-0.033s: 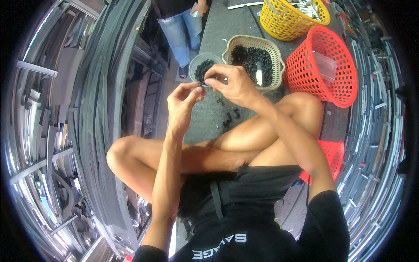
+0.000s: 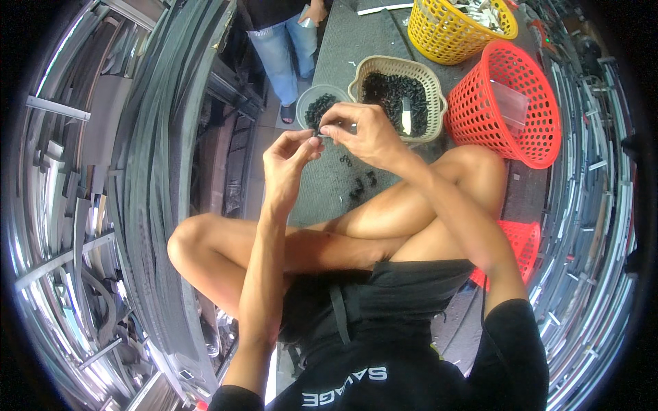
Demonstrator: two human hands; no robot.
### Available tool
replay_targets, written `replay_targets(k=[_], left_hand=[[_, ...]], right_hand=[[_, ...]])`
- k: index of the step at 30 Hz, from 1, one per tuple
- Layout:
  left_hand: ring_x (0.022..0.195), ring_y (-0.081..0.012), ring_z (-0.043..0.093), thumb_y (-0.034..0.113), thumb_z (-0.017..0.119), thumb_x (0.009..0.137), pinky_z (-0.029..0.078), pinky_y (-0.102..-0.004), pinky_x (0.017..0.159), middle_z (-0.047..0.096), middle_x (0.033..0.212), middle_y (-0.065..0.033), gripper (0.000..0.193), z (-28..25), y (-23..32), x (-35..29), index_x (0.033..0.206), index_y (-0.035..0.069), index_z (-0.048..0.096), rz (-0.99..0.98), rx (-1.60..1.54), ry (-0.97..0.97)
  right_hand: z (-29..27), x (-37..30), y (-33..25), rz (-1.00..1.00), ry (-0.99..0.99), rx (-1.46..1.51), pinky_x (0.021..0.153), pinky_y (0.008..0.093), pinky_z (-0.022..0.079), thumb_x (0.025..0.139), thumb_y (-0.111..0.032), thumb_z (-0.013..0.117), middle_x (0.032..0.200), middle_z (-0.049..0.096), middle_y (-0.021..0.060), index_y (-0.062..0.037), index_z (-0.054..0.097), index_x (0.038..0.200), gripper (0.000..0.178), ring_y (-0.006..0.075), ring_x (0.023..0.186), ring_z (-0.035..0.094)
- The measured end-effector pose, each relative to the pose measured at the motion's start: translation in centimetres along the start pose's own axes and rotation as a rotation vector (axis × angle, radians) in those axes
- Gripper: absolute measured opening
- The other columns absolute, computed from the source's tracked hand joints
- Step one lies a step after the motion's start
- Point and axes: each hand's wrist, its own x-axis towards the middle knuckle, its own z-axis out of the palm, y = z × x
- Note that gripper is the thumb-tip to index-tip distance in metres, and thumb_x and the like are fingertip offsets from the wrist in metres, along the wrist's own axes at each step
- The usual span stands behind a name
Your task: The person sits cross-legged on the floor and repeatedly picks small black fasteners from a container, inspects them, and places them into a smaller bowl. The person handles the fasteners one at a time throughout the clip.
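Here, both hands (image 2: 286,161) (image 2: 372,133) pinching a small dark piece (image 2: 316,134), clear bowl (image 2: 302,109) and beige basket (image 2: 434,85) holding black pieces (image 2: 384,90)

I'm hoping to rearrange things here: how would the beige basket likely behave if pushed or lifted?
The beige basket probably flexes slightly, since its openwork walls look like thin plastic. The many small black parts inside may shift if it tilts. Its wide, low shape suggests it would sooner slide than tip.

Held piece (image 2: 319,134): too small for me to identify
Clear bowl (image 2: 305,101): partly hidden by the right hand (image 2: 370,130)
Yellow basket (image 2: 445,38): cut off above
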Motion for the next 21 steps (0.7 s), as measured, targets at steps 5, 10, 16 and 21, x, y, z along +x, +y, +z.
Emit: replay_targets(k=[5,10,16,21], left_hand=[[0.094,-0.0168,0.073,0.01,0.078,0.097,0.059,-0.0295,0.084,0.075,0.104,-0.0118,0.024,0.22,-0.08,-0.06,0.115,-0.006,0.07,0.038,0.067,0.002],[0.091,-0.0133,0.07,0.005,0.077,0.097,0.057,-0.0289,0.083,0.076,0.101,-0.0085,0.014,0.38,0.11,-0.34,0.109,-0.002,0.073,0.095,0.178,0.009],[0.092,-0.01,0.069,0.006,0.08,0.095,0.056,-0.0249,0.082,0.078,0.1,-0.007,0.018,0.32,0.54,-0.77,0.11,-0.003,0.075,0.106,0.344,-0.01],[0.089,-0.0095,0.069,0.007,0.083,0.092,0.056,-0.0251,0.08,0.078,0.095,-0.0065,0.016,0.52,0.61,-0.79,0.103,-0.003,0.076,0.151,0.376,0.003]], right_hand=[[0.19,-0.22,0.07,-0.026,-0.002,-0.04,0.065,0.0318,0.055,0.095,-0.007,0.074,0.087,0.075,0.0121,0.0021,0.074,0.103,0.012,0.0135,0.073,0.07],[0.17,-0.53,0.02,0.187,-0.086,0.018,0.063,0.0319,0.056,0.097,-0.009,0.073,0.085,0.077,0.0121,0.0016,0.074,0.105,0.013,0.0134,0.069,0.071],[0.2,-0.61,0.69,0.334,-0.148,0.107,0.072,0.0362,0.058,0.095,-0.019,0.073,0.086,0.078,0.0139,-0.0024,0.077,0.103,0.019,0.0182,0.075,0.075],[0.79,-0.77,0.57,0.411,-0.172,0.21,0.065,0.0341,0.056,0.096,-0.016,0.07,0.085,0.077,0.0102,0.0007,0.071,0.098,0.017,0.0159,0.071,0.072]])
